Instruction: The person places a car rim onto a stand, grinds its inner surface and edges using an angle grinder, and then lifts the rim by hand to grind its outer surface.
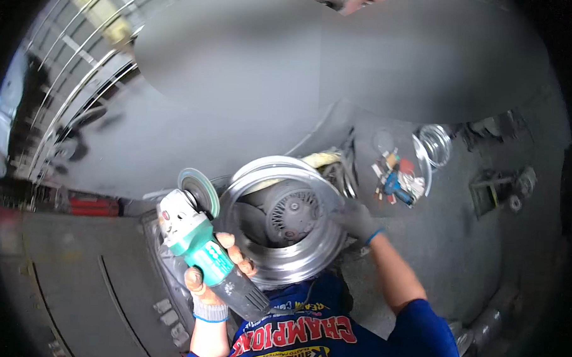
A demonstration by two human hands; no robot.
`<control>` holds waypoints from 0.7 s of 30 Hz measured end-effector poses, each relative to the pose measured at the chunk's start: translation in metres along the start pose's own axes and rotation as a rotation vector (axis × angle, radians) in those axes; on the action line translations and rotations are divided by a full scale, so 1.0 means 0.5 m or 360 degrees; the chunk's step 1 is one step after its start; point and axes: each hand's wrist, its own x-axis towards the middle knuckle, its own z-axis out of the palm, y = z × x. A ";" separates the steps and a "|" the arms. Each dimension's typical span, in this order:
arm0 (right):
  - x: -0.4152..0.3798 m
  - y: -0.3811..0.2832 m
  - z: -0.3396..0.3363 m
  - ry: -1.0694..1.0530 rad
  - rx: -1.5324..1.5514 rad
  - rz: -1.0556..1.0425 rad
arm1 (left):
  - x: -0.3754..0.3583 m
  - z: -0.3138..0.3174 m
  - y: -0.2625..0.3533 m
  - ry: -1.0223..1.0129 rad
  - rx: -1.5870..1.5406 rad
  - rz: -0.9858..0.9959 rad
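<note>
My left hand (201, 289), in a glove with tan fingers and a white cuff, is wrapped round the body of a green and black angle grinder (211, 256). Its silver head points up and away, and the grinding disc (200, 191) stands tilted beside the wheel rim. In front of my body is the silver wheel rim (295, 262), with grey spokes and hub visible deep inside. At the rim's right edge is my right hand (358, 222), in a grey glove. Motion smears its fingers, so contact and grip cannot be made out.
Right of the rim, a blue power tool (399, 190) lies among small coloured pieces on the grey floor. Another shiny rim (435, 146) lies beyond. A metal stand with small wheels (496, 191) is farther right. Metal railings (74, 102) curve at left; a red object (95, 206) sits below.
</note>
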 end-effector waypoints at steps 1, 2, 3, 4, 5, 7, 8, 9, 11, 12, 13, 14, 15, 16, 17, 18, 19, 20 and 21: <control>0.049 -0.003 -0.023 -0.0111 -0.0205 -0.0224 | -0.011 0.000 0.005 0.0001 0.0059 0.0039; 0.103 -0.017 -0.039 -0.0219 -0.0409 -0.0454 | -0.020 0.004 0.010 0.0004 0.0116 0.0079; 0.148 -0.051 -0.040 -0.0260 -0.0410 -0.0496 | -0.029 0.001 0.010 0.0042 0.0123 0.0094; 0.184 -0.093 -0.039 -0.0312 -0.0641 -0.0585 | -0.032 0.010 0.011 0.0099 0.0146 0.0113; 0.200 -0.134 -0.031 -0.0355 -0.0872 -0.0677 | -0.034 0.010 0.008 0.0130 0.0134 0.0137; 0.172 -0.224 -0.002 0.0190 -0.0904 -0.0969 | -0.032 -0.001 -0.005 0.0172 0.0143 0.0199; 0.145 -0.268 0.006 0.0770 -0.0911 -0.1203 | -0.030 0.018 -0.004 0.0282 0.0207 0.0191; 0.099 -0.312 0.009 0.0460 -0.0654 -0.0985 | -0.019 0.006 -0.017 0.0268 0.0255 0.0279; 0.029 -0.311 0.047 -0.0363 -0.0101 -0.0604 | -0.010 -0.005 -0.026 0.0387 0.0462 0.0282; 0.000 -0.296 0.070 -0.0727 0.0056 -0.0536 | -0.010 -0.016 -0.028 0.0419 0.0640 0.0193; -0.029 -0.282 0.093 -0.1079 0.0195 -0.0418 | -0.006 -0.031 -0.039 0.0442 0.0774 0.0160; -0.056 -0.280 0.118 -0.1291 0.0189 -0.0396 | -0.001 -0.040 -0.054 0.0466 0.0908 0.0131; -0.078 -0.275 0.147 -0.1299 0.0183 -0.0392 | -0.005 -0.038 -0.070 0.0540 0.0772 -0.0018; -0.097 -0.267 0.181 -0.1212 0.0724 -0.0241 | 0.004 -0.010 -0.079 0.0551 0.0588 -0.0065; -0.104 -0.257 0.201 -0.1091 0.1258 -0.0081 | 0.001 -0.036 -0.090 0.0565 0.0589 -0.0132; -0.099 -0.245 0.208 -0.1090 0.1256 -0.0078 | -0.002 -0.065 -0.100 0.0571 0.0586 -0.0166; -0.094 -0.231 0.214 -0.1032 0.1117 -0.0109 | -0.006 -0.093 -0.111 0.0577 0.0584 -0.0199; -0.089 -0.219 0.220 -0.0972 0.0980 -0.0136 | -0.013 -0.111 -0.114 0.0600 0.0530 -0.0226; -0.078 -0.212 0.223 -0.0970 0.0980 -0.0128 | -0.023 -0.145 -0.120 0.0611 0.0500 -0.0240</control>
